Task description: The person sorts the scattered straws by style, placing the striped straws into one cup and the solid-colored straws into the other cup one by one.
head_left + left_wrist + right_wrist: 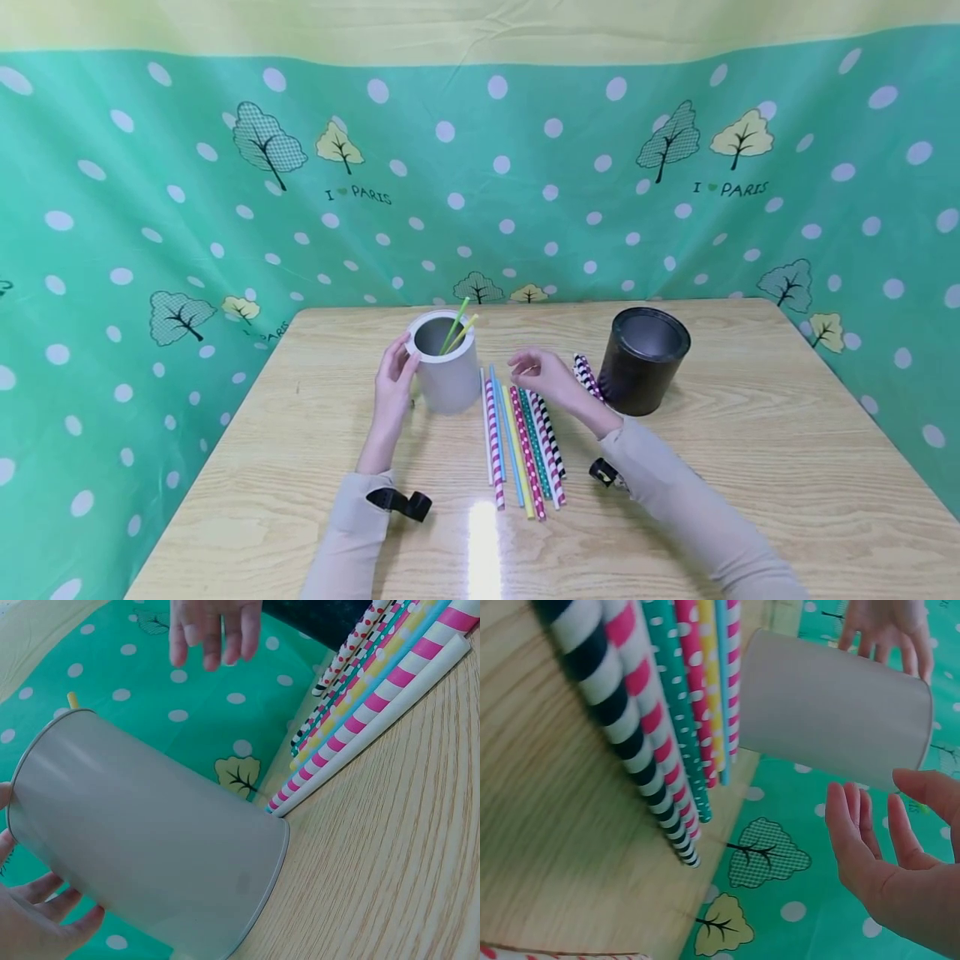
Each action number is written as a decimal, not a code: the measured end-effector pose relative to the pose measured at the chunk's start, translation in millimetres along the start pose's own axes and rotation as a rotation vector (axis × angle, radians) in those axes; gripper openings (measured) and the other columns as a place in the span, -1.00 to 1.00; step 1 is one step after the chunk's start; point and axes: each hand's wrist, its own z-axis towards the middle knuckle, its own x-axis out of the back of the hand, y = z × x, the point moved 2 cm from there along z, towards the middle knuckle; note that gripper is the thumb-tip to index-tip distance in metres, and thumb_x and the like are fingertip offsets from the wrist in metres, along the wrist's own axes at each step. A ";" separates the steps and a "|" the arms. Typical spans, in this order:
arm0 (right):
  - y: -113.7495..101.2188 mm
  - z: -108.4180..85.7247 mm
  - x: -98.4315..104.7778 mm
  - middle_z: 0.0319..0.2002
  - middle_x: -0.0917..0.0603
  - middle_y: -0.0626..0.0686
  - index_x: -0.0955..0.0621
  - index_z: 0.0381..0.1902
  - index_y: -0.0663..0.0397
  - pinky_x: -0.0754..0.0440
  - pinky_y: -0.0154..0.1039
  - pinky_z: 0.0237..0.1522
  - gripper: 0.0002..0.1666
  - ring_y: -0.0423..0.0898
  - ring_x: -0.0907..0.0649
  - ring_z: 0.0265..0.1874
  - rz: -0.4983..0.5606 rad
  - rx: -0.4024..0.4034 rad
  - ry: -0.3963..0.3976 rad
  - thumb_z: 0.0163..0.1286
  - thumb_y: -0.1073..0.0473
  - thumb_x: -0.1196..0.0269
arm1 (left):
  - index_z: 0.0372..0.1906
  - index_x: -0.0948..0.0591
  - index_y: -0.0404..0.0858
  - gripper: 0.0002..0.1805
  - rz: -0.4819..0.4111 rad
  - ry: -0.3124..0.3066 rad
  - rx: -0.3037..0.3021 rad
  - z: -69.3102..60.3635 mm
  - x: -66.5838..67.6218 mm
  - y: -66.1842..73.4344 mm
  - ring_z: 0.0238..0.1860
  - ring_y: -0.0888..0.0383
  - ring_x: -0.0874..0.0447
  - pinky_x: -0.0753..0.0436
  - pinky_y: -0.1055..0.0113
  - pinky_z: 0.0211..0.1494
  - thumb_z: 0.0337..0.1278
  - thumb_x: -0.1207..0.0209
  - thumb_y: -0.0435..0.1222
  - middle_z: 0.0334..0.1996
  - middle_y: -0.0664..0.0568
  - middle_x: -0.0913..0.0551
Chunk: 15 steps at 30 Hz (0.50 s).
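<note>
My left hand (393, 379) holds the side of a light grey canister (448, 387) near its rim, thumb and fingers spread round it. A green straw (455, 325) and a yellow straw (463, 335) lean inside the canister and poke above its rim. In the air over the far ends of a row of paper straws (517, 450) is my right hand (551, 375). Its fingers (844, 825) are loosely bent with nothing between them in the right wrist view. The straws lie side by side, striped, dotted and plain, in pink, green, yellow, blue, black and white.
A black canister (637, 375) stands to the right of the row. Several patterned straws (585, 373) lie against its left side. The wooden table (750, 433) ends at a green dotted cloth (555, 158) behind.
</note>
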 end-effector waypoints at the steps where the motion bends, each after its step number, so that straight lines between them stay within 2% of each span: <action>1: 2.9 0.5 -0.2 -0.22 -0.56 0.15 -0.49 -0.08 0.27 -0.56 -0.22 -0.19 -0.70 0.00 -0.55 -0.23 -0.005 0.006 -0.007 0.19 0.32 -0.14 | 0.18 -0.29 -0.30 -0.55 0.002 0.000 0.001 0.1 0.0 0.2 0.17 0.07 -0.30 -0.34 0.41 0.17 0.17 -0.02 -0.37 0.14 -0.17 -0.37; 15: 21.3 -4.0 -2.3 -0.32 -0.57 0.09 -0.50 -0.12 0.33 -0.56 -0.31 -0.32 -0.70 -0.08 -0.54 -0.34 -0.068 0.021 -0.059 0.15 0.35 -0.16 | 0.18 -0.30 -0.31 -0.54 -0.007 0.004 -0.007 0.2 0.2 0.3 0.17 0.05 -0.29 -0.35 0.42 0.15 0.15 -0.04 -0.36 0.14 -0.18 -0.37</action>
